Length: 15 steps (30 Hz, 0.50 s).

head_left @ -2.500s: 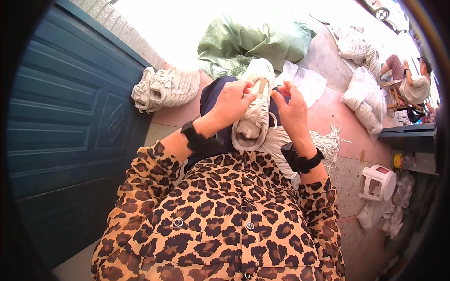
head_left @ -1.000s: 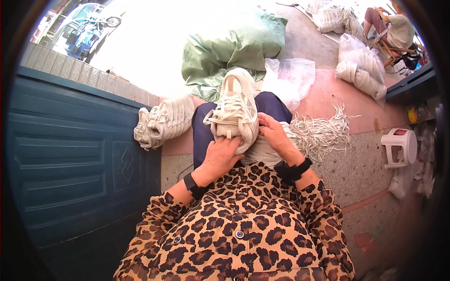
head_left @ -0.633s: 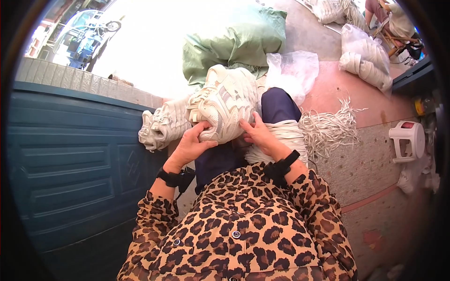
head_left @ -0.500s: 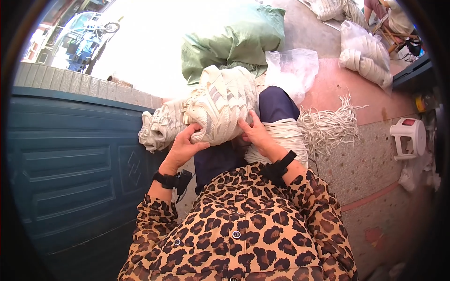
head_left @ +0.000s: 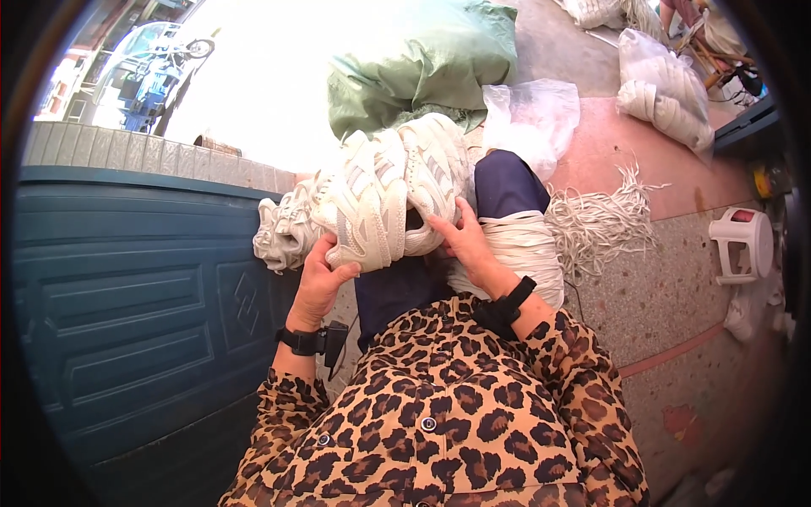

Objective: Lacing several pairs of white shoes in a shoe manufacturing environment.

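Green sack (head_left: 422, 72): far ctr. White shoe stack (head_left: 372, 198): ctr, over L thigh (head_left: 384, 304). White lace bundle (head_left: 515, 249): across R thigh (head_left: 508, 186). L hand (head_left: 314, 280) grip: pinching stack's near L end. R hand (head_left: 469, 243) grip: pinching its near R side.

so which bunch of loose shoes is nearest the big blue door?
The leftmost bunch, low beside the blue door, partly hidden by the held bunch; that one is farther right, up over the dark trousers.
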Each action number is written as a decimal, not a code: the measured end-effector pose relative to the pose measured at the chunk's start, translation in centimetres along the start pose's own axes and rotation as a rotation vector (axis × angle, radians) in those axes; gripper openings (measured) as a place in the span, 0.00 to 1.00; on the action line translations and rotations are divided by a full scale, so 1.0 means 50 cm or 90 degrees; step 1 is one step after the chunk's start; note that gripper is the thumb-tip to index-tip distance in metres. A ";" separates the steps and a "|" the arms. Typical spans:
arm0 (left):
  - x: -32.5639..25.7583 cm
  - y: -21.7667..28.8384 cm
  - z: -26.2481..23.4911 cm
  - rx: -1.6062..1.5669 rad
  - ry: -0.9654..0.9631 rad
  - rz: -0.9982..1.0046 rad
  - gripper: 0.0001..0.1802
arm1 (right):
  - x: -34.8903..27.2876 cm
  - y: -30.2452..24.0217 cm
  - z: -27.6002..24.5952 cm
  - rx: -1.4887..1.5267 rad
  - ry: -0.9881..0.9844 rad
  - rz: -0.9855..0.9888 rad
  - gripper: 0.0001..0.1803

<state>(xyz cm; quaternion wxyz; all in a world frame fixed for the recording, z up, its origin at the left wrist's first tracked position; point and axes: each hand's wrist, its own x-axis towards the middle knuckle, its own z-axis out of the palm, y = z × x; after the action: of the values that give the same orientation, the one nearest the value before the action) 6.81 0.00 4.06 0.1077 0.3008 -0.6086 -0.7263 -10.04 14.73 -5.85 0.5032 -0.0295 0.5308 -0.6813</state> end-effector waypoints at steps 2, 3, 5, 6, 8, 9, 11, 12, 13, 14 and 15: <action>-0.008 0.000 0.004 0.019 -0.026 -0.022 0.31 | 0.000 0.008 0.020 -0.111 0.112 -0.042 0.51; -0.009 0.000 0.007 0.022 -0.031 -0.024 0.31 | 0.005 0.010 0.028 -0.109 0.122 -0.042 0.51; -0.009 0.002 0.013 0.028 -0.038 -0.019 0.31 | 0.018 0.018 0.037 -0.317 0.225 0.005 0.46; -0.009 0.004 0.015 -0.005 -0.023 -0.001 0.31 | 0.027 0.022 0.037 -0.324 0.238 0.022 0.46; -0.007 0.008 0.017 -0.037 -0.012 0.017 0.31 | 0.041 0.030 0.026 -0.204 0.289 0.034 0.43; -0.008 0.010 0.015 -0.078 0.007 0.028 0.31 | 0.049 0.036 0.025 -0.210 0.288 0.042 0.40; -0.008 0.014 0.010 -0.119 0.023 0.044 0.32 | 0.057 0.042 0.017 -0.273 0.267 0.040 0.39; -0.010 0.014 0.007 -0.114 0.018 0.048 0.32 | 0.058 0.041 0.015 -0.338 0.245 0.040 0.38; -0.013 0.012 0.004 -0.110 0.017 0.052 0.32 | 0.058 0.039 0.014 -0.341 0.244 0.035 0.38; -0.016 0.008 0.001 -0.114 0.012 0.061 0.32 | 0.058 0.032 0.013 -0.329 0.241 0.050 0.37; -0.018 0.004 -0.002 -0.110 0.015 0.066 0.32 | 0.056 0.023 0.013 -0.310 0.251 0.045 0.35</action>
<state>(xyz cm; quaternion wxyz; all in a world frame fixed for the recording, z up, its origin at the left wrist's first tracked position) 7.53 0.34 4.53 0.1781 0.2672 -0.5568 -0.7660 -10.32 12.37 -7.81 0.3921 0.0020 0.7662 -0.5091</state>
